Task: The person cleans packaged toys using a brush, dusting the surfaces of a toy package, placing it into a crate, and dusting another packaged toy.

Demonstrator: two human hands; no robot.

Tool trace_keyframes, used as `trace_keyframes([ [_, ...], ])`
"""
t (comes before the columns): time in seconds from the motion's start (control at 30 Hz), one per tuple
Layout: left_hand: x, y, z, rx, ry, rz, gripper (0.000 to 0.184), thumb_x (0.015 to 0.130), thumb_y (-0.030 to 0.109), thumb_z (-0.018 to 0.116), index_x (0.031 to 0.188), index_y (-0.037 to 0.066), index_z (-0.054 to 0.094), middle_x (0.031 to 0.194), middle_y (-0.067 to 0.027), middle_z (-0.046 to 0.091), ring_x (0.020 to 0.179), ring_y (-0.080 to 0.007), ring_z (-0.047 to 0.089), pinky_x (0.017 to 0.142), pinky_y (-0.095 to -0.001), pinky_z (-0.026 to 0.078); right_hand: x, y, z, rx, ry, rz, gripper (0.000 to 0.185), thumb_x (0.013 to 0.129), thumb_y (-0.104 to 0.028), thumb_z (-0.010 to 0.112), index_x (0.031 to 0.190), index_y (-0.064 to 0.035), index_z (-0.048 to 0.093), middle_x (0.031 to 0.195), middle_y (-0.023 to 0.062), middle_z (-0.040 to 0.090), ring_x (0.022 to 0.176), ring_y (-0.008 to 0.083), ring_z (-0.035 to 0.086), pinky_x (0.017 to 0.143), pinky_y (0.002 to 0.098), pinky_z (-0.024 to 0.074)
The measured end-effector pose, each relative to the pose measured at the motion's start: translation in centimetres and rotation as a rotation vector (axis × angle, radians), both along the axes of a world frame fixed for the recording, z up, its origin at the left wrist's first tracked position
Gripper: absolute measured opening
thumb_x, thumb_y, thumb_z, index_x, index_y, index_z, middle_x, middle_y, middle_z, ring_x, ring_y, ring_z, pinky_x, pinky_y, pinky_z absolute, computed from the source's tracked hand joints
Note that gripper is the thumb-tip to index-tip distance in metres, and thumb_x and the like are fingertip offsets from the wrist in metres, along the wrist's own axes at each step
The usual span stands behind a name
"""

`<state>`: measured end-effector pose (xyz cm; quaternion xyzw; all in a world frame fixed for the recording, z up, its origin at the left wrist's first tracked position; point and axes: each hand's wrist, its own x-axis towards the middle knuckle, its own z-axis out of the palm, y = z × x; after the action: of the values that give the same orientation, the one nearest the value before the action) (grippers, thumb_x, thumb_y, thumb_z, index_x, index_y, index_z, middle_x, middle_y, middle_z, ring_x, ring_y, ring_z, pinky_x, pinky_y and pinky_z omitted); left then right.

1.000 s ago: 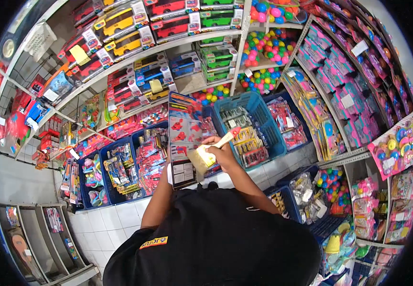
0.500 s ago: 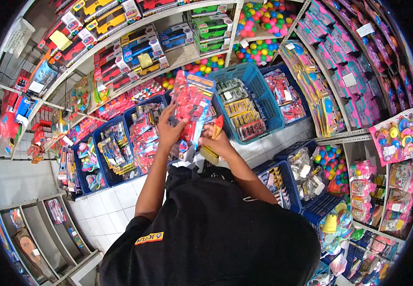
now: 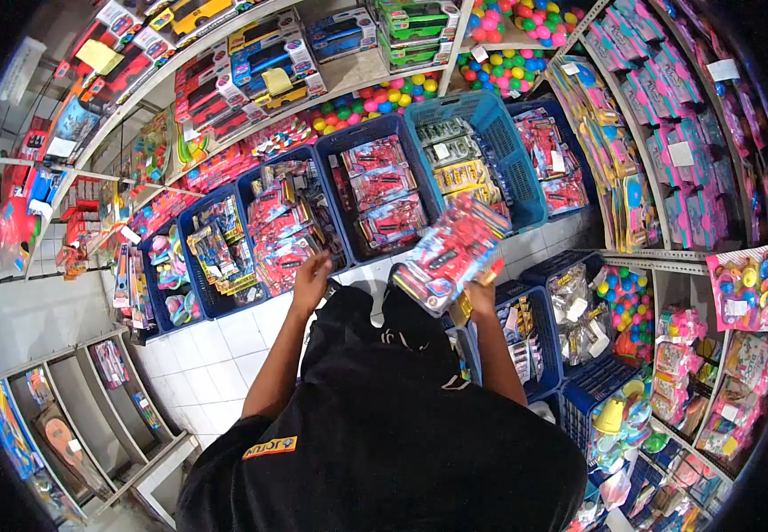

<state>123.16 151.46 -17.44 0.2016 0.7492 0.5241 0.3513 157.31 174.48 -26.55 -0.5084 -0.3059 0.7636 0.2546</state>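
My right hand is closed on a blister-packed red toy, which is tilted in front of my right leg. Some of its fingers are hidden behind the pack. A yellow item with a red tip, too small to name, shows beside the same hand. My left hand is empty, its fingers apart, near a blue crate of red carded toys. Beyond the held pack stands another blue crate with similar red packs stacked in it.
A teal crate of yellow and green packs stands to the right of the red packs. Shelves of boxed toy cars run along the back. Pink packs fill the right rack, and more blue crates stand at my right.
The red toy pack has moved right and down, now in my right hand alone. My left hand has let go of it and come lower. The crate of red packs behind is uncovered.
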Motion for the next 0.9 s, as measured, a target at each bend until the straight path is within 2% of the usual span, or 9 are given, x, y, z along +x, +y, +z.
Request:
trace_keyframes([
  [0.13,1.0,-4.4,-2.9,-0.067,-0.132,0.051,0.030,0.096,0.016,0.059,0.119,-0.002,0.061,0.109,-0.0093,0.066,0.101,-0.0170,0.060,0.093,-0.0309,0.045,1.8,-1.1,-3.9,-0.051,-0.207,-0.168,0.022,0.076,0.005,0.063,0.085,-0.0125,0.052,0.075,-0.0022,0.050,0.066,0.0135,0.055,0.056,0.0323,0.0448],
  [0.3,1.1,-3.9,-5.4,-0.116,-0.220,-0.015,0.028,0.096,0.015,0.059,0.118,-0.003,0.061,0.107,-0.0076,0.066,0.099,-0.0158,0.059,0.092,-0.0306,0.045,-2.7,-2.6,-7.4,-0.094,-0.004,-0.158,0.028,0.077,0.003,0.065,0.100,-0.0113,0.057,0.083,0.0010,0.057,0.073,0.0180,0.060,0.064,0.0356,0.0515],
  [0.4,0.5,-2.7,-11.1,-0.106,-0.332,-0.027,0.036,0.096,0.019,0.061,0.125,0.000,0.055,0.104,-0.0044,0.063,0.095,-0.0142,0.058,0.084,-0.0305,0.047,-8.7,-3.5,-10.5,-0.166,0.084,-0.098,0.031,0.079,0.003,0.063,0.106,-0.0116,0.056,0.086,0.0023,0.057,0.073,0.0189,0.061,0.063,0.0356,0.0524],
  [0.47,0.1,-0.3,-14.1,-0.126,-0.411,0.052,0.042,0.094,0.020,0.063,0.131,0.002,0.051,0.104,-0.0037,0.062,0.094,-0.0134,0.058,0.079,-0.0304,0.047,-11.7,-5.2,-18.1,-0.311,0.203,-0.162,0.033,0.081,0.002,0.063,0.109,-0.0130,0.054,0.086,0.0033,0.057,0.071,0.0200,0.061,0.061,0.0355,0.0526],
  [0.6,-2.4,3.3,-24.4,-0.396,-0.509,0.254,0.054,0.091,0.019,0.061,0.141,0.012,0.041,0.107,-0.0063,0.061,0.098,-0.0201,0.060,0.071,-0.0372,0.051,-19.7,-6.8,-24.0,-0.385,0.120,-0.131,0.036,0.080,0.000,0.064,0.111,-0.0148,0.053,0.086,0.0033,0.056,0.069,0.0215,0.061,0.058,0.0382,0.0531],
  [0.63,-2.9,4.3,-26.4,-0.359,-0.605,0.379,0.041,0.092,0.013,0.057,0.131,0.010,0.048,0.099,-0.0060,0.063,0.072,-0.0154,0.059,0.055,-0.0292,0.047,-20.8,-7.7,-26.2,-0.369,0.164,-0.189,0.037,0.079,0.000,0.065,0.110,-0.0157,0.053,0.087,0.0022,0.055,0.069,0.0215,0.061,0.059,0.0396,0.0535],
  [0.73,-5.5,2.5,-37.5,-0.046,-0.702,0.177,0.023,0.093,0.016,0.050,0.115,0.015,0.057,0.096,-0.0025,0.065,0.085,-0.0166,0.063,0.069,-0.0331,0.053,-22.9,-8.4,-32.9,-0.424,-0.239,0.040,0.036,0.082,0.000,0.064,0.114,-0.0133,0.053,0.094,0.0046,0.059,0.082,0.0231,0.064,0.069,0.0396,0.0551],
  [0.77,-6.1,1.4,-40.9,0.038,-0.726,0.080,0.021,0.093,0.016,0.048,0.110,0.016,0.061,0.095,-0.0014,0.065,0.089,-0.0169,0.064,0.074,-0.0344,0.055,-22.9,-9.2,-33.8,-0.395,-0.157,-0.064,0.035,0.083,0.000,0.064,0.114,-0.0119,0.053,0.096,0.0055,0.060,0.083,0.0231,0.064,0.070,0.0398,0.0550],
  [0.9,-4.5,4.8,-40.6,-0.004,-0.637,0.282,0.018,0.092,0.012,0.048,0.106,0.017,0.058,0.086,0.0016,0.062,0.071,-0.0134,0.060,0.055,-0.0295,0.049,-22.4,-10.9,-42.2,-0.452,-0.031,-0.148,0.029,0.082,0.000,0.064,0.107,-0.0117,0.055,0.094,0.0053,0.060,0.082,0.0229,0.064,0.070,0.0392,0.0542],
])
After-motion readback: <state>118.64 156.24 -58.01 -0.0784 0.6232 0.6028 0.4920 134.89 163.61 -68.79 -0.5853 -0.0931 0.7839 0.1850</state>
